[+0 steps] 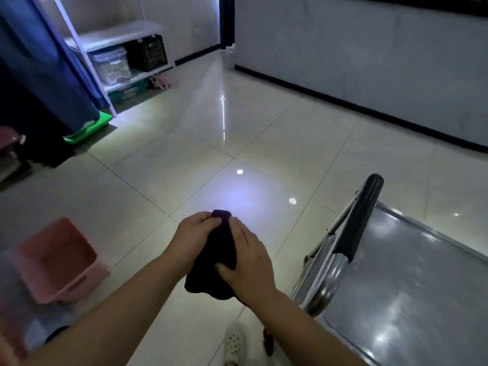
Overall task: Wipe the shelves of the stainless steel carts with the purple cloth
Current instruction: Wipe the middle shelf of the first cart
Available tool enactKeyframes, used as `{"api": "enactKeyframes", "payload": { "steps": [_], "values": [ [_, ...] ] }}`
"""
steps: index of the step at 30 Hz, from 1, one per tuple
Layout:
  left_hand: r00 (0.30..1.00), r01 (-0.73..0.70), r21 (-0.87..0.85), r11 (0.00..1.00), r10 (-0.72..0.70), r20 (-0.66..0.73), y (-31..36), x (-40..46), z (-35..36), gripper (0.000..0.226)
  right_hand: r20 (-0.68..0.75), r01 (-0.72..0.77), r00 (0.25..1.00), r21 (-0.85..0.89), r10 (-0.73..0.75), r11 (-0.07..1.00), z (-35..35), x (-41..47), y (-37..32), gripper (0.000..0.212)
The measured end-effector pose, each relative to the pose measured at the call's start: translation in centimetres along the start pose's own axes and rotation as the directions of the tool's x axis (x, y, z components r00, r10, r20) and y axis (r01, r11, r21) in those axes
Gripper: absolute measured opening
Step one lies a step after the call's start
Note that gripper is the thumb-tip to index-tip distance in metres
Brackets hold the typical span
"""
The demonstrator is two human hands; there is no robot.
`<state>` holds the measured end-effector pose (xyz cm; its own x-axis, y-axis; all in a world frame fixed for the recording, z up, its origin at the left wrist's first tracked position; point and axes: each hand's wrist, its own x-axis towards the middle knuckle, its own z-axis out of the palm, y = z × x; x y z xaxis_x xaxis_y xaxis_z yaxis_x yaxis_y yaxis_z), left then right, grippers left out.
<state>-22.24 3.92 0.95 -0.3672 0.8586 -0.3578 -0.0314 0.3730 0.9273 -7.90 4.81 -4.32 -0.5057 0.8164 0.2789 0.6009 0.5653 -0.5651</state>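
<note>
Purple cloth (220, 256) held in both hands above the tiled floor (237, 143), just left of the steel cart (412, 281).

Head view: the left hand (194, 233) pinches the cloth's upper end, and the right hand (249, 262) grips its lower part with thumb and fingers, so the dark cloth hangs bunched between them. The cart's top shelf gleams at lower right, its black-sleeved handle (361, 215) close to the right hand. A pink basket (59, 260) sits on the floor at left, and a white shoe (235, 342) shows below.
</note>
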Motion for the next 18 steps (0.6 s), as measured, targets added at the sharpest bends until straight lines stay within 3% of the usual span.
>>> {"api": "enactKeyframes", "payload": {
  "steps": [3,6,13,18],
  "values": [
    [1.0,-0.026,0.059,0.998,0.027,-0.016,3.8,4.4,0.3,0.014,0.025,-0.133,0.991,0.132,0.131,0.982,-0.5,6.3,2.0,0.087],
    [0.998,-0.049,0.117,0.992,0.045,0.035,7.7,8.8,0.6,0.017,0.001,-0.177,0.984,0.138,0.178,0.975,-1.9,12.4,4.2,0.08],
    [0.947,-0.184,0.185,0.965,0.124,0.296,14.3,18.5,2.7,0.028,0.075,-0.275,0.961,0.132,0.267,0.952,-6.0,23.3,10.9,0.084],
    [0.884,-0.236,0.234,0.943,0.109,0.454,16.6,27.2,5.3,0.027,0.2,-0.376,0.917,0.154,0.344,0.914,-6.4,29.0,17.1,0.03]
  ]
}}
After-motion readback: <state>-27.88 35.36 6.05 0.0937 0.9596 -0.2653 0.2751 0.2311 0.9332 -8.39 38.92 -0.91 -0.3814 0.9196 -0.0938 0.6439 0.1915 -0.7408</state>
